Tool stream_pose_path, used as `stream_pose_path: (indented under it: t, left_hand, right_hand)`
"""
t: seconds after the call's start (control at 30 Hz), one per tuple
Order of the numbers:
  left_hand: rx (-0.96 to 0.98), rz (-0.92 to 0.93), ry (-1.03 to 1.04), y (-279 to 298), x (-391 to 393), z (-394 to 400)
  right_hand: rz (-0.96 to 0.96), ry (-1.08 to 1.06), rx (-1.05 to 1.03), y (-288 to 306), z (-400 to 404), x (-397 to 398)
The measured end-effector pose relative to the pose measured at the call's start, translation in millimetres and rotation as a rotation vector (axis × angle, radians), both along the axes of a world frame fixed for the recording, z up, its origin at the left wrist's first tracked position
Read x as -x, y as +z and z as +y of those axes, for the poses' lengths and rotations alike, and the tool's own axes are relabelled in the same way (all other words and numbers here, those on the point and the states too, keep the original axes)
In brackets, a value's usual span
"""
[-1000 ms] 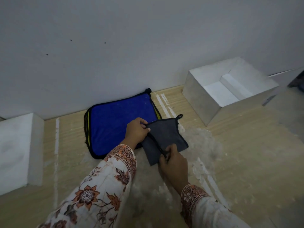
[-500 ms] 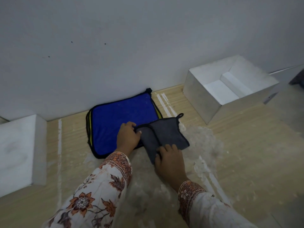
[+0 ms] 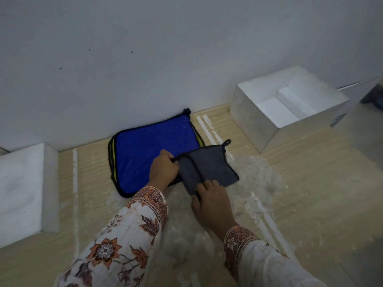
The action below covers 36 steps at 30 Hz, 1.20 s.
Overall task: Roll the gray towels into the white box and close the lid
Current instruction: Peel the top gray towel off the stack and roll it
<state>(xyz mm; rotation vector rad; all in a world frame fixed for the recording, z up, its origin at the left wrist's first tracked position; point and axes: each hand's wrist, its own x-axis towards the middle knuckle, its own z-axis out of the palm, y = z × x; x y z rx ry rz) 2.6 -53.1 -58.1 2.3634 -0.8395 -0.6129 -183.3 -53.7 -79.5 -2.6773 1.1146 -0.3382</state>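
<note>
**Gray towel folded between two hands on the tabletop**

At far left a white block (image 3: 22, 191) sat on the wooden tabletop (image 3: 310, 193). Next came a blue towel (image 3: 153, 150) with black edging, lying flat against the wall. The left hand (image 3: 163, 170) rested over its near right corner, fingers curled and pinching the far edge of the gray towel (image 3: 209, 166). That towel lay partly folded, just beside the blue one and overlapping it slightly. The right hand (image 3: 211, 201) pressed on its near end, fingers bent over the fold. Well apart at right stood the white box (image 3: 255, 121), open.
</note>
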Motion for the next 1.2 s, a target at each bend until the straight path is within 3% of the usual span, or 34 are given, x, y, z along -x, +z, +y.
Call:
stream_pose_path:
  t: [0.17,0.33,0.53,0.77,1.03,1.13,1.2]
  left_hand:
    - [0.157,-0.001,0.090,4.0,-1.9,13.3]
    - [0.176,0.006,0.122,2.6,-4.4,34.4]
    - [0.230,0.034,0.092,15.9,8.7,14.9]
    - [0.251,0.042,0.027,18.4,31.8,-22.5]
    - [0.079,0.060,-0.046,6.1,34.3,-35.4]
    - [0.100,0.062,-0.093,7.4,32.0,-31.9]
    - [0.099,-0.039,-0.089,7.1,29.2,-25.9]
  right_hand:
    - [-0.080,0.028,-0.111,6.6,9.8,3.8]
    - [-0.175,0.007,-0.269,15.3,14.6,9.1]
    - [-0.385,-0.184,-0.411,20.0,5.6,18.5]
    - [-0.397,-0.313,-0.475,10.7,-7.2,27.9]
    - [-0.195,-0.315,-0.395,3.9,-25.2,28.6]
    - [-0.228,-0.223,-0.247,5.0,-21.9,25.7]
    - [-0.255,-0.132,-0.191,6.1,-19.6,20.9]
